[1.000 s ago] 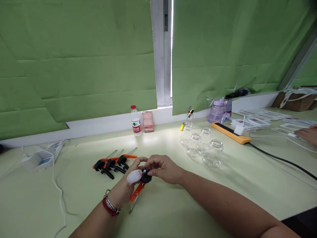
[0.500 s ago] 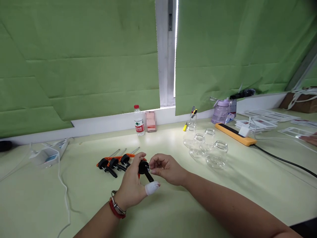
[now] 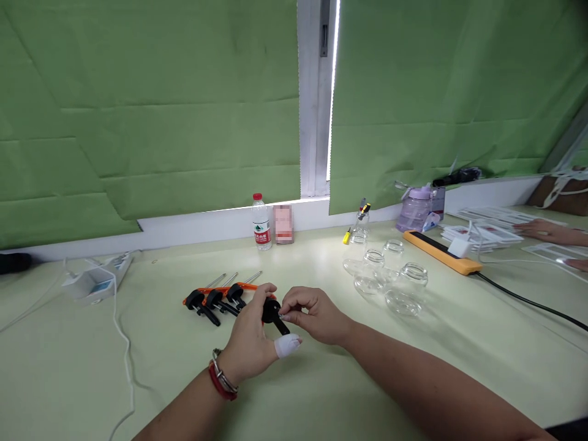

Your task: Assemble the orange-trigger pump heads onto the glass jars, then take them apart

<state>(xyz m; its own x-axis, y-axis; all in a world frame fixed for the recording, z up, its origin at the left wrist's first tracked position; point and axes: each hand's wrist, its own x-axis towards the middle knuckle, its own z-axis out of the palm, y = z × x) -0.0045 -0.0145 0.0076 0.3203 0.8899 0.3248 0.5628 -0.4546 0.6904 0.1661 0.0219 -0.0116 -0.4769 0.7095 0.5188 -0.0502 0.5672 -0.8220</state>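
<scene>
My left hand (image 3: 252,337), its thumb wrapped in white tape, holds a black round cap with a lever-like handle (image 3: 279,321). The fingers curl around the far side of the cap and the handle points down toward the taped thumb. My right hand (image 3: 316,313) is closed in a pinch at the right edge of the cap. A small shiny bit shows at its fingertips, too small to name. Beyond my left hand lie three similar black caps with handles (image 3: 215,300), thin metal rods (image 3: 232,279) and orange strips (image 3: 250,286).
Several clear glass jars (image 3: 407,291) stand at right, one holding yellow-black tools (image 3: 364,212). Behind are a water bottle (image 3: 261,229), a pink box (image 3: 283,225) and a purple jug (image 3: 414,208). An orange power strip (image 3: 441,252) and another person's hand (image 3: 537,229) are at right.
My right fingertips have closed in against the black cap. Another person's hand has come into view over the papers at right. The view has shifted slightly.
</scene>
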